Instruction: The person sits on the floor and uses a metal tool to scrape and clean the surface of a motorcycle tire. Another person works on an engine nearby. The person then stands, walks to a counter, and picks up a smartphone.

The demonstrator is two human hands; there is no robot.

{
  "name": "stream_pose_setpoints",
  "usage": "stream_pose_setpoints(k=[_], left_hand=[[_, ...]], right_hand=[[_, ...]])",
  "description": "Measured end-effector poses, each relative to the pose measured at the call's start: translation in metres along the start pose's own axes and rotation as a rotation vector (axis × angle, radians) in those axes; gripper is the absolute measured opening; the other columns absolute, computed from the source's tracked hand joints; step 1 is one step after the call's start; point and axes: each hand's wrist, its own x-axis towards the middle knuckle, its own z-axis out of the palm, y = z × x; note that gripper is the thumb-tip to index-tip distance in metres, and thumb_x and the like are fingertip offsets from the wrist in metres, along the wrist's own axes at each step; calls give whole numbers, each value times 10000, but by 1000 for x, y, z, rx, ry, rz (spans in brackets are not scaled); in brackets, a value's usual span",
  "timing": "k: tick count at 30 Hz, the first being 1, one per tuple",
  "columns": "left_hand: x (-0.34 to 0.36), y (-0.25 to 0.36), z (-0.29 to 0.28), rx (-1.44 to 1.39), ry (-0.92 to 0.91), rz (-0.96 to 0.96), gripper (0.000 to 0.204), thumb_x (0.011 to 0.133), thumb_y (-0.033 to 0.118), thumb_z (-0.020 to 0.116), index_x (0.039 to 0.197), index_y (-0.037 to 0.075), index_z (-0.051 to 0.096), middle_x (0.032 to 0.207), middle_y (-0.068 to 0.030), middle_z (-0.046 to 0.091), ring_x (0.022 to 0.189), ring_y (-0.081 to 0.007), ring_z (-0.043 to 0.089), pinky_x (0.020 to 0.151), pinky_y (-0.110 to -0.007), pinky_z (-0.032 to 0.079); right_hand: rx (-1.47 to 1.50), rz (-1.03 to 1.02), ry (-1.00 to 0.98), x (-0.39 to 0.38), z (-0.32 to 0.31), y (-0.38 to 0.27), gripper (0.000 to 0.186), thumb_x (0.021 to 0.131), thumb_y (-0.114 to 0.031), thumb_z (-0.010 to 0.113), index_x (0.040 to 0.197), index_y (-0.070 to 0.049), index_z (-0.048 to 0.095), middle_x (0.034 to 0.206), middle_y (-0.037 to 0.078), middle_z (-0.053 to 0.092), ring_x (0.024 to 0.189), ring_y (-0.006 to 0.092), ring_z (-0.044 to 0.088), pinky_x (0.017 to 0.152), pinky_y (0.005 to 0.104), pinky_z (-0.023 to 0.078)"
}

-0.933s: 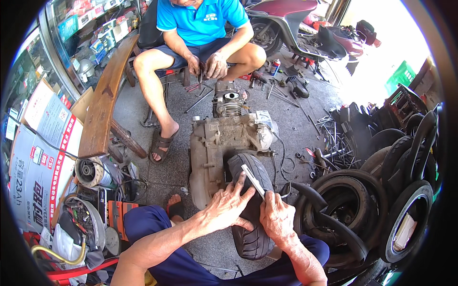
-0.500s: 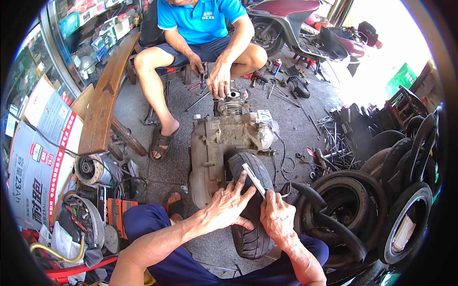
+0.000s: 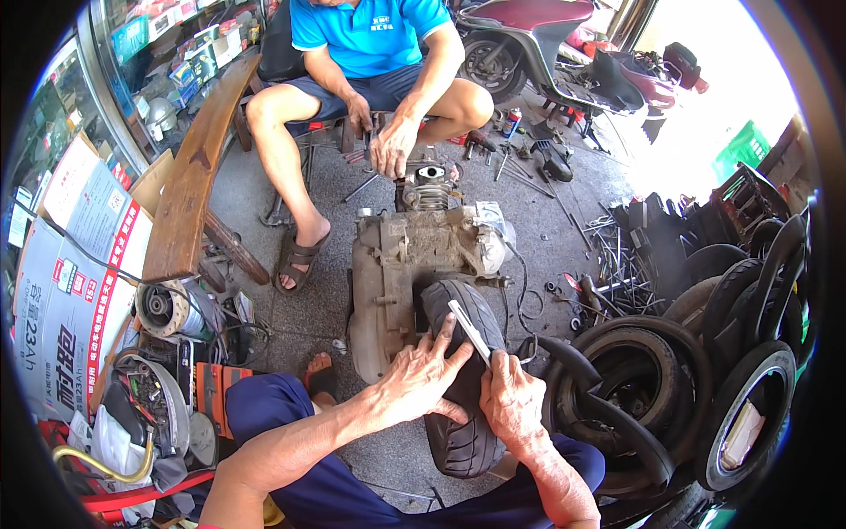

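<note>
A scooter engine (image 3: 392,264) stands on the floor between my legs and a co-worker, with a black rear tyre (image 3: 465,441) on its near side. Across the tread lies a narrow, flat silver-white strip (image 3: 470,330), tilted down to the right; its exact kind is unclear. My right hand (image 3: 513,397) is closed round the strip's lower end, fingers bent and thumb on top. My left hand (image 3: 421,379) lies spread on the tyre's left side, index fingertip close to the strip's upper part and thumb on the tread.
Opposite, a co-worker's hand (image 3: 392,145) is by the engine's cylinder (image 3: 429,194). Old tyres (image 3: 634,375) and metal scrap crowd the right. A wooden bench (image 3: 198,167), a cardboard box (image 3: 75,300) and a motor part (image 3: 167,310) stand left. A scooter (image 3: 529,44) is behind.
The co-worker's hand has drawn slightly left, away from the top of the cylinder, whose port shows more fully. Both my hands and the strip stay in place on the tyre.
</note>
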Motion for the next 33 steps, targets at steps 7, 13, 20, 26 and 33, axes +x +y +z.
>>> stream_pose_setpoints(k=[7, 13, 20, 26, 33], left_hand=[[-1, 0, 0, -2, 8, 1, 1191, 581, 705, 775, 1465, 28, 354, 1496, -427, 204, 1149, -552, 526, 886, -575, 524], [-1, 1, -3, -5, -4, -10, 1187, 583, 698, 778, 1470, 37, 348, 1496, -424, 206, 1142, -545, 529, 880, -574, 525], [-2, 1, -1, 9, 13, -4, 1182, 585, 703, 773, 1464, 31, 358, 1489, -421, 221, 1136, -536, 534, 869, -568, 531], [-2, 1, -3, 9, 12, -1, 1175, 590, 703, 768, 1462, 27, 364, 1486, -421, 225, 1125, -530, 542, 867, -566, 531], [0, 5, -10, 6, -56, -21, 1147, 622, 715, 751, 1402, -55, 412, 1469, -432, 229, 1209, -528, 488, 910, -559, 517]], right_hand=[[49, 69, -33, -1, -1, -3, 171, 847, -53, 634, 986, -36, 535, 734, 118, 542, 583, 311, 605, 492, 412, 466], [4, 8, 5, 2, -1, -2, 187, 848, -76, 645, 974, -20, 519, 710, 101, 529, 533, 257, 612, 431, 373, 470], [12, 13, 3, 0, 1, 0, 189, 843, -76, 648, 973, -24, 521, 712, 102, 529, 533, 262, 612, 435, 378, 473], [13, 10, 6, 1, 1, -1, 185, 840, -74, 649, 963, -26, 520, 709, 102, 526, 528, 261, 607, 432, 379, 468], [11, 3, 17, 0, 0, 0, 182, 838, -67, 652, 954, -25, 519, 710, 100, 522, 523, 259, 602, 429, 375, 463]])
